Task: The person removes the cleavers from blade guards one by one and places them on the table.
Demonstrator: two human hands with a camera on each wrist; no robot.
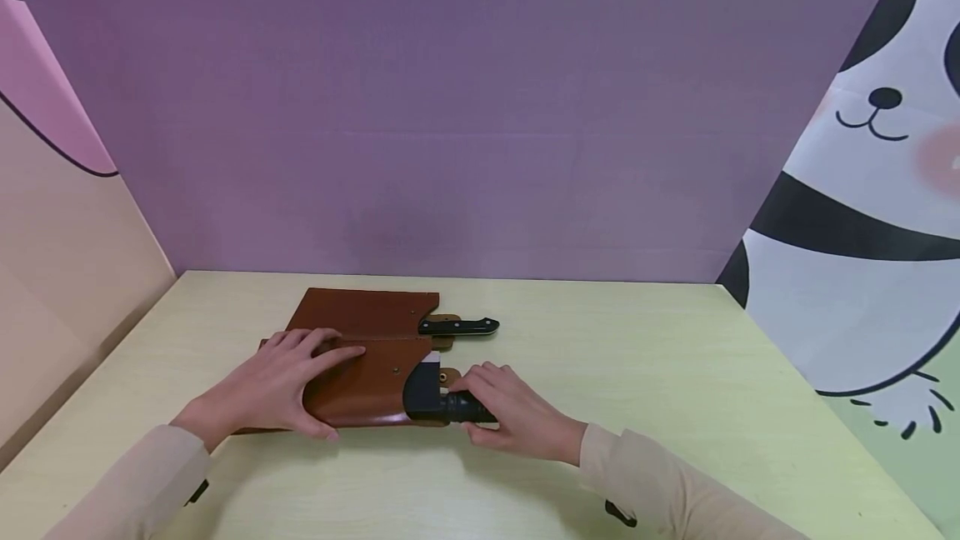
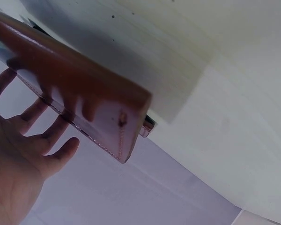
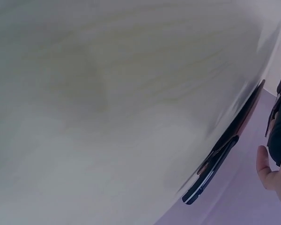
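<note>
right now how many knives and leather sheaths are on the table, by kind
brown leather sheaths: 2, the near sheath under the left hand and the far sheath
black-handled knives: 2, the near knife gripped by the right hand and the far knife
total: 4

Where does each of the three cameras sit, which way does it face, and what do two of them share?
Head: worn on the head, facing forward and down at the table; both sleeves, left hand on the near brown sheath, right hand gripping the black handle.
Left wrist: low beside the left hand, facing along that sheath.
Right wrist: low over the tabletop, one fingertip showing.
Shared: the far knife's handle, in head and right wrist views.
</note>
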